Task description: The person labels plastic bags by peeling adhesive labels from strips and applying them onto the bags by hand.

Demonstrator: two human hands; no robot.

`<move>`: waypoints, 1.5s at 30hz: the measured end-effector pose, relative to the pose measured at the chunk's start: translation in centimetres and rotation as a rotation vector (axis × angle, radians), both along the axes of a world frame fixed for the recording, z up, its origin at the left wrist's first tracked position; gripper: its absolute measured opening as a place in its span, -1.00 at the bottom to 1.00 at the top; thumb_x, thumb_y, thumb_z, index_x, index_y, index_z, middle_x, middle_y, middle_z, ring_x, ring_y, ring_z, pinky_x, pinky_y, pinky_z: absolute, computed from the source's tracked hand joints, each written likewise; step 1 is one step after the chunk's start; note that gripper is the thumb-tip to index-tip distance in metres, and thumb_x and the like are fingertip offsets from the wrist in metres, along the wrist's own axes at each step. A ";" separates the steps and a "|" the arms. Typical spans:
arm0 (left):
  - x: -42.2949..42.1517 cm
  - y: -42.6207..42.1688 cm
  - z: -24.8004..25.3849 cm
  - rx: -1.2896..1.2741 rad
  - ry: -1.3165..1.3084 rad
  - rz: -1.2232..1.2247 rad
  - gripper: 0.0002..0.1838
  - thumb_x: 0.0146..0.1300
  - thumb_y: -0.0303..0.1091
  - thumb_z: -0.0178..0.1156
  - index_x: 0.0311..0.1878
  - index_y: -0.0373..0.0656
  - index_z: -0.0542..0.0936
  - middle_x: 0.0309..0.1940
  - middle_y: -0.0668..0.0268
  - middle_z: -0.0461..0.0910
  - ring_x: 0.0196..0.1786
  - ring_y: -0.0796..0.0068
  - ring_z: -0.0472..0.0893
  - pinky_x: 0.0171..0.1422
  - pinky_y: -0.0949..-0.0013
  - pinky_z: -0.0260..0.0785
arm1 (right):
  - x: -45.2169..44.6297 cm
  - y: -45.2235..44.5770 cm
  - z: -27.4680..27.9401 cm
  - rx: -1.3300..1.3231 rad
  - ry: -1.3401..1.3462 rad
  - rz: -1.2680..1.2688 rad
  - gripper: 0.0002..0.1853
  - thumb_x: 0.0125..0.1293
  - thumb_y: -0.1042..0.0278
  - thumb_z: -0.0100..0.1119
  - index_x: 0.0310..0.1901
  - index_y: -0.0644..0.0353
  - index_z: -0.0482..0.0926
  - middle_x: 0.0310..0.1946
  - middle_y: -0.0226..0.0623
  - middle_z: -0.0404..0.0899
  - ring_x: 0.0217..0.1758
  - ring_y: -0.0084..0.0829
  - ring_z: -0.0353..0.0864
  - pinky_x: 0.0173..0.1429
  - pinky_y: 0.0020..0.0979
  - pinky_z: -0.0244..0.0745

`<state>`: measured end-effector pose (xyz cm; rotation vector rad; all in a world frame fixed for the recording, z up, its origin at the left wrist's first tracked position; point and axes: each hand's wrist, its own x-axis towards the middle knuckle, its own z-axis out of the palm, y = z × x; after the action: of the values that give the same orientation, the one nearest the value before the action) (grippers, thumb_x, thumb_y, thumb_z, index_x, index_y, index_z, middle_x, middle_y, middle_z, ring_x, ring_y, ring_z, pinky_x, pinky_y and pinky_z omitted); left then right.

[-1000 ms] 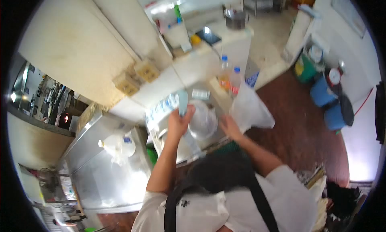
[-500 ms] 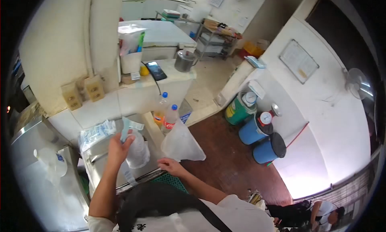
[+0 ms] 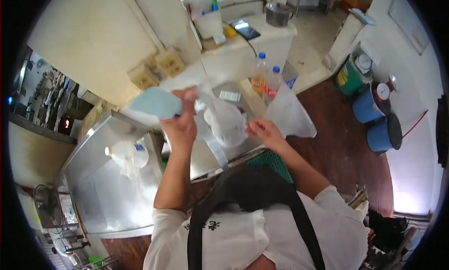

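Observation:
My left hand (image 3: 184, 112) is closed on a wide, flat, pale blue piece (image 3: 156, 103), raised above the left end of the counter; its exact kind is unclear. A clear plastic bag (image 3: 227, 125) with white contents stands on the steel counter top between my hands. At its right side, the bent fingers of my right hand (image 3: 264, 131) pinch the bag's edge. A pale strip (image 3: 214, 147) hangs over the counter in front of the bag.
Two bottles with blue caps (image 3: 272, 85) stand behind a translucent white bag (image 3: 291, 112) on the right. Left is a steel worktop (image 3: 112, 186) with a white jug (image 3: 128, 155). Blue bins (image 3: 384, 132) line the right wall. A green basket (image 3: 269, 163) sits close to my body.
My left hand has lifted the pale blue piece up and left, turning its broad face to view. My right hand has moved in to the bag. The camera view has shifted.

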<state>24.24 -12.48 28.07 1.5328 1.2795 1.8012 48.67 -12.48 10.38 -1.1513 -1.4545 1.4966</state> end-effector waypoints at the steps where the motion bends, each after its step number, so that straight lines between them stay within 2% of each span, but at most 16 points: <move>1: 0.2 -0.7 1.7 0.074 -0.048 -0.028 -0.88 0.36 -0.44 0.24 -0.18 -0.28 0.69 -0.36 0.29 0.60 -0.46 0.53 0.48 -0.36 0.44 0.37 | -0.5 -0.2 0.8 -0.015 0.050 0.010 -0.50 0.53 -0.01 0.03 0.16 0.34 0.54 -0.13 -0.24 0.69 -0.13 -0.47 0.66 0.04 -0.41 0.55; 7: -0.9 -4.4 3.3 0.225 -0.331 -0.465 -0.75 0.34 -0.26 0.25 -0.23 -0.31 0.66 -0.29 0.10 0.55 -0.46 0.48 0.47 -0.42 0.44 0.30 | -1.7 -0.1 3.7 -0.134 0.290 0.072 -0.30 0.52 -0.23 -0.10 0.27 0.36 0.45 0.03 -0.14 0.63 0.05 -0.37 0.62 0.14 -0.32 0.50; 11: -0.6 -5.6 2.1 0.272 -0.364 -0.610 -0.72 0.27 -0.12 0.36 -0.33 -0.17 0.68 -0.47 0.21 0.53 -0.53 0.48 0.41 -0.46 0.48 0.18 | -2.6 0.0 4.2 -0.193 0.435 0.132 -0.23 0.50 -0.31 -0.15 0.32 0.33 0.40 0.09 -0.13 0.59 0.12 -0.37 0.57 0.20 -0.32 0.44; 13: 0.8 -6.6 2.4 0.133 -0.418 -0.842 -0.76 0.22 -0.20 0.42 -0.41 -0.16 0.69 -0.47 0.17 0.62 -0.51 0.43 0.52 -0.45 0.44 0.31 | -3.2 -0.2 4.6 -0.234 0.517 0.204 -0.22 0.49 -0.33 -0.17 0.34 0.31 0.38 0.11 -0.14 0.58 0.14 -0.37 0.56 0.21 -0.31 0.43; 18: 4.7 -5.5 1.5 -0.019 -0.515 -1.542 -0.84 0.19 -0.41 0.40 -0.28 -0.35 0.73 -0.33 -0.02 0.69 -0.42 0.26 0.67 -0.36 0.34 0.49 | -4.7 -2.4 5.9 -0.449 0.574 0.414 -0.21 0.50 -0.35 -0.22 0.43 0.24 0.26 0.18 -0.18 0.56 0.23 -0.39 0.49 0.25 -0.31 0.40; 19: 5.3 -5.0 0.8 0.003 -0.518 -1.657 -0.84 0.20 -0.45 0.38 -0.28 -0.40 0.72 -0.31 -0.05 0.69 -0.40 0.25 0.69 -0.35 0.34 0.50 | -4.5 -3.0 5.9 -0.080 0.357 0.438 -0.25 0.51 -0.33 -0.21 0.39 0.22 0.32 0.14 -0.24 0.56 0.20 -0.44 0.48 0.24 -0.32 0.40; 21: 6.3 -4.6 -0.5 -0.060 -0.507 -1.785 -0.83 0.19 -0.47 0.35 -0.27 -0.45 0.71 -0.31 -0.06 0.69 -0.40 0.23 0.69 -0.34 0.35 0.51 | -4.9 -4.0 5.2 0.170 0.245 0.401 -0.34 0.52 -0.27 -0.15 0.29 0.18 0.42 0.04 -0.33 0.57 0.08 -0.54 0.48 0.15 -0.36 0.40; 22: 6.8 -4.4 -1.1 -0.095 -0.498 -1.845 -0.82 0.18 -0.48 0.33 -0.27 -0.47 0.70 -0.32 -0.06 0.70 -0.39 0.22 0.69 -0.34 0.35 0.51 | -5.6 -4.0 4.3 0.075 0.378 0.358 -0.40 0.52 -0.23 -0.11 0.22 0.17 0.46 -0.02 -0.37 0.56 -0.01 -0.58 0.48 0.08 -0.39 0.42; 26: 6.6 -4.9 0.8 -0.141 -0.347 -1.617 -0.64 0.29 -0.16 0.32 -0.22 -0.37 0.71 -0.35 0.02 0.70 -0.41 0.28 0.67 -0.34 0.32 0.51 | -1.9 -2.6 6.3 -0.138 0.733 0.188 -0.80 0.53 0.20 0.03 -0.09 0.12 0.56 -0.33 -0.40 0.54 -0.30 -0.62 0.54 -0.18 -0.50 0.48; 28: 6.2 -4.8 0.4 -0.126 -0.398 -1.470 -0.52 0.34 0.04 0.26 -0.19 -0.32 0.71 -0.37 0.08 0.69 -0.42 0.31 0.66 -0.35 0.27 0.51 | 0.7 -2.7 9.2 -0.170 0.763 0.000 -0.81 0.53 0.18 0.07 -0.16 0.11 0.52 -0.48 -0.52 0.39 -0.47 -0.69 0.38 -0.36 -0.52 0.34; 30: 4.9 -4.5 -1.3 -0.233 -0.483 -1.138 -0.41 0.38 0.20 0.15 -0.18 -0.26 0.71 -0.41 0.15 0.68 -0.43 0.35 0.65 -0.35 0.21 0.51 | 3.6 -3.1 10.8 -0.123 0.783 -0.151 -0.76 0.51 0.11 0.11 -0.15 0.12 0.50 -0.60 -0.62 0.30 -0.65 -0.68 0.23 -0.54 -0.49 0.22; 32: 7.7 -3.7 -1.2 -0.363 -0.469 -0.265 -0.37 0.36 0.24 0.14 -0.14 -0.29 0.67 -0.42 0.19 0.66 -0.38 0.27 0.66 -0.29 0.11 0.51 | 6.2 -3.5 10.7 -0.101 0.881 -0.184 -0.74 0.51 0.09 0.11 -0.11 0.12 0.51 -0.60 -0.61 0.29 -0.62 -0.68 0.28 -0.54 -0.52 0.24; 33: 6.8 -2.7 -2.4 -0.396 -0.251 -0.248 -0.39 0.35 0.19 0.17 -0.10 -0.32 0.65 -0.39 0.16 0.67 -0.35 0.24 0.67 -0.24 0.10 0.52 | 7.3 -3.8 10.6 -0.087 0.928 -0.199 -0.73 0.50 0.07 0.12 -0.09 0.13 0.52 -0.59 -0.61 0.29 -0.61 -0.68 0.30 -0.53 -0.53 0.25; 35: 6.8 -1.3 -5.2 -0.438 -0.159 -0.297 -0.40 0.34 0.18 0.17 -0.10 -0.32 0.65 -0.39 0.16 0.67 -0.34 0.24 0.67 -0.23 0.11 0.52 | 8.6 -4.7 10.6 -0.085 0.932 -0.174 -0.74 0.52 0.11 0.09 -0.04 0.14 0.55 -0.53 -0.56 0.40 -0.59 -0.67 0.33 -0.51 -0.53 0.28; 40: 9.1 -0.5 -12.3 -0.621 -0.171 -0.470 -0.42 0.34 0.14 0.17 -0.08 -0.32 0.64 -0.37 0.15 0.67 -0.33 0.23 0.67 -0.21 0.11 0.52 | 8.4 -5.9 10.0 0.025 0.771 -0.113 -0.69 0.53 0.14 0.08 0.10 0.14 0.60 -0.46 -0.54 0.48 -0.56 -0.68 0.32 -0.45 -0.54 0.30; 45: 8.3 -0.4 -13.9 -0.677 -0.163 -0.510 -0.44 0.34 0.10 0.18 -0.06 -0.33 0.62 -0.36 0.15 0.68 -0.32 0.22 0.68 -0.19 0.11 0.52 | 8.2 -5.0 10.2 0.102 0.603 -0.077 -0.63 0.54 0.08 0.05 0.16 0.13 0.61 -0.55 -0.54 0.42 -0.56 -0.70 0.31 -0.49 -0.54 0.28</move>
<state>32.58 -12.83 14.15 1.1528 1.1207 1.0020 56.83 -17.52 20.60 -0.6049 -1.0407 1.5209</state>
